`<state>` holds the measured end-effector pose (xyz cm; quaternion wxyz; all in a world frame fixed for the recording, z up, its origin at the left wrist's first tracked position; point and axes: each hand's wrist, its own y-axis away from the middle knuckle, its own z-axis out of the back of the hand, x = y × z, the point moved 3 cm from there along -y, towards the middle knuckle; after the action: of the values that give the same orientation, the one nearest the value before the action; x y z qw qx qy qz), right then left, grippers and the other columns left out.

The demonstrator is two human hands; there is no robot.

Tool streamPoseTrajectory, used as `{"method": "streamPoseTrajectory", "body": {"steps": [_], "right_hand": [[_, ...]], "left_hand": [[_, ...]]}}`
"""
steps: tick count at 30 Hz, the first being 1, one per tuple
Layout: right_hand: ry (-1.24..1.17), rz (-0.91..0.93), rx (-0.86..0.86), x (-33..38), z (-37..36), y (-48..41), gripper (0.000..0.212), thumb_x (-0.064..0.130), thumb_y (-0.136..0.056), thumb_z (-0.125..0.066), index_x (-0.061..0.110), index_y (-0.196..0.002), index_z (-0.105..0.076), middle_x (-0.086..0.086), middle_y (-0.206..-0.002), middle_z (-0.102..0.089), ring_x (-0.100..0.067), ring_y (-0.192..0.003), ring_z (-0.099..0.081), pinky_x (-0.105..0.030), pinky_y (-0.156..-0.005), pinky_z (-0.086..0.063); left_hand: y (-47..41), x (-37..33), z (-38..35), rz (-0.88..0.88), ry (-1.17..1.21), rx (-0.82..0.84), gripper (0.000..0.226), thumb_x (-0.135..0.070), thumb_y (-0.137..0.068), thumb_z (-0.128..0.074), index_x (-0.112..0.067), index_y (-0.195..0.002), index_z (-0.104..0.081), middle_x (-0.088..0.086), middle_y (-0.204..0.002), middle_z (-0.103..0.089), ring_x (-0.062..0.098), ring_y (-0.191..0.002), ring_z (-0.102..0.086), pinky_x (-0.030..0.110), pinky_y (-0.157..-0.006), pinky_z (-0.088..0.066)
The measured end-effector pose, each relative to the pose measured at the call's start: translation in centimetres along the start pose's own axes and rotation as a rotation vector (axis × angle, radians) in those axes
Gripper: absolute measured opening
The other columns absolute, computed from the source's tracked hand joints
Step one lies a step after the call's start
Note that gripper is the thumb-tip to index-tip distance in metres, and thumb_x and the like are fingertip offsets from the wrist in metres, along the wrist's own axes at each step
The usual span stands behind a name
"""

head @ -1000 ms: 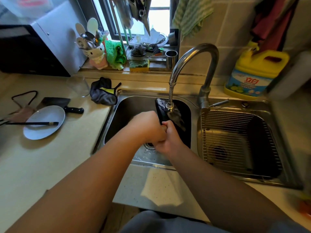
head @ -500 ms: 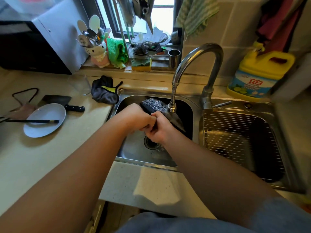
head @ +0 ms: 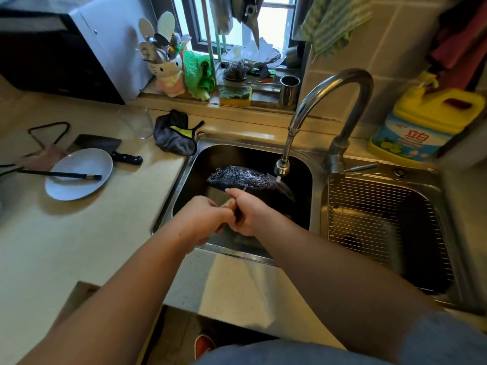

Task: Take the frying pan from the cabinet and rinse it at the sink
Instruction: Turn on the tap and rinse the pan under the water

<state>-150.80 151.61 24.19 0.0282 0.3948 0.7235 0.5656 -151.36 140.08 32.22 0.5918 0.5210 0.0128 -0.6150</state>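
Black, wet-speckled frying pan (head: pixel 243 177) tilted over our steel sink's left basin (head: pixel 303 167), under the curved chrome tap (head: pixel 329 101), our left hand (head: pixel 208 219) and right hand (head: pixel 250 212) both wrapped tight around its wooden handle (head: pixel 230 204), white plate (head: pixel 79 173) on the counter nearby.

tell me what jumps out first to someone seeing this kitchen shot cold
Two bare arms reach into the middle, the left hand and right hand clamped together on the handle of a dark frying pan held tilted over the left sink basin. Right above it curves a tall steel tap, its spout close over the pan's right edge. Off to the far right, a bright yellow detergent jug stands against the tiled wall.
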Motion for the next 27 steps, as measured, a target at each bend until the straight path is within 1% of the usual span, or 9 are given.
{"method": "streamPoseTrajectory", "body": {"steps": [3, 5, 7, 10, 16, 19, 21, 24, 27], "right_hand": [[0.052, 0.032, -0.015, -1.2, 0.0, -0.4, 0.033, 0.04, -0.09, -0.063, 0.01, -0.104, -0.058, -0.01, -0.089, -0.063, -0.019, -0.081, -0.062, -0.025, -0.082, -0.052], [0.091, 0.037, -0.018, -1.8, 0.0, -0.6, 0.035, 0.04, -0.09, -0.064, 0.009, -0.106, -0.058, -0.012, -0.097, -0.063, -0.023, -0.092, -0.062, -0.032, -0.097, -0.052], [0.122, 0.026, -0.022, -2.4, -0.2, -0.8, 0.036, 0.04, -0.09, -0.064, 0.007, -0.104, -0.058, -0.011, -0.091, -0.063, -0.022, -0.086, -0.064, -0.032, -0.086, -0.058], [0.2, 0.005, -0.04, -2.9, -0.2, -0.4, 0.037, 0.045, -0.089, -0.065, 0.009, -0.092, -0.058, -0.006, -0.072, -0.059, -0.017, -0.064, -0.061, -0.026, -0.049, -0.055], [0.5, 0.051, -0.019, -1.1, 5.4, 1.9, 0.038, 0.047, -0.092, -0.061, 0.012, -0.08, -0.054, 0.0, -0.055, -0.047, -0.01, -0.041, -0.045, -0.015, -0.038, -0.041], [0.635, 0.179, -0.241, 2.9, 12.2, 3.9, 0.035, 0.042, -0.094, -0.06, 0.006, -0.098, -0.063, -0.008, -0.078, -0.065, -0.015, -0.061, -0.064, -0.024, -0.049, -0.051], [0.499, 0.283, -0.4, 6.0, 17.0, 5.1, 0.032, 0.037, -0.095, -0.059, 0.007, -0.107, -0.063, -0.011, -0.092, -0.067, -0.02, -0.076, -0.066, -0.029, -0.06, -0.052], [0.173, 0.429, -0.619, 10.1, 22.8, 6.1, 0.028, 0.034, -0.095, -0.06, 0.01, -0.11, -0.062, -0.01, -0.094, -0.067, -0.019, -0.08, -0.067, -0.033, -0.073, -0.058], [0.111, 0.516, -0.732, 12.9, 25.8, 6.2, 0.017, 0.024, -0.099, -0.055, 0.009, -0.103, -0.061, -0.01, -0.096, -0.069, -0.015, -0.073, -0.066, -0.036, -0.081, -0.059]], "left_hand": [[0.6, 1.8, -0.6, 0.031, 0.084, 0.051, 0.025, -0.023, -0.078, -0.069, -0.009, -0.098, -0.064, 0.007, -0.069, -0.057, 0.01, -0.046, -0.042, 0.02, -0.035, -0.032], [1.2, 2.6, -0.9, 0.066, 0.157, 0.094, 0.023, -0.02, -0.082, -0.067, -0.006, -0.1, -0.063, 0.005, -0.065, -0.054, 0.007, -0.041, -0.039, 0.02, -0.035, -0.03], [1.9, 3.4, -1.3, 0.111, 0.262, 0.163, 0.021, -0.016, -0.086, -0.062, -0.004, -0.102, -0.06, 0.002, -0.061, -0.052, 0.007, -0.038, -0.036, 0.02, -0.036, -0.027], [2.8, 4.1, -2.1, 0.137, 0.378, 0.214, 0.013, -0.01, -0.088, -0.056, -0.004, -0.1, -0.056, 0.002, -0.059, -0.047, 0.008, -0.039, -0.032, 0.02, -0.038, -0.024], [3.4, 6.1, -4.0, 0.13, 0.481, 0.138, 0.012, -0.004, -0.089, -0.051, -0.002, -0.101, -0.053, 0.003, -0.054, -0.042, 0.011, -0.04, -0.027, 0.021, -0.038, -0.019], [3.6, 7.7, -4.7, 0.117, 0.468, 0.107, 0.025, -0.004, -0.089, -0.051, 0.008, -0.111, -0.053, 0.002, -0.054, -0.043, 0.011, -0.04, -0.029, 0.021, -0.038, -0.021], [3.8, 8.4, -5.0, 0.1, 0.456, 0.11, 0.026, -0.006, -0.09, -0.052, 0.007, -0.113, -0.054, 0.0, -0.053, -0.045, 0.01, -0.041, -0.032, 0.021, -0.037, -0.024], [4.0, 9.0, -5.6, 0.078, 0.445, 0.126, 0.02, -0.009, -0.092, -0.054, -0.002, -0.111, -0.059, -0.002, -0.054, -0.048, 0.009, -0.043, -0.035, 0.022, -0.038, -0.028], [4.2, 9.1, -6.2, 0.078, 0.445, 0.128, 0.021, -0.007, -0.092, -0.053, -0.001, -0.111, -0.058, 0.001, -0.055, -0.046, 0.011, -0.044, -0.033, 0.023, -0.038, -0.025]]}}
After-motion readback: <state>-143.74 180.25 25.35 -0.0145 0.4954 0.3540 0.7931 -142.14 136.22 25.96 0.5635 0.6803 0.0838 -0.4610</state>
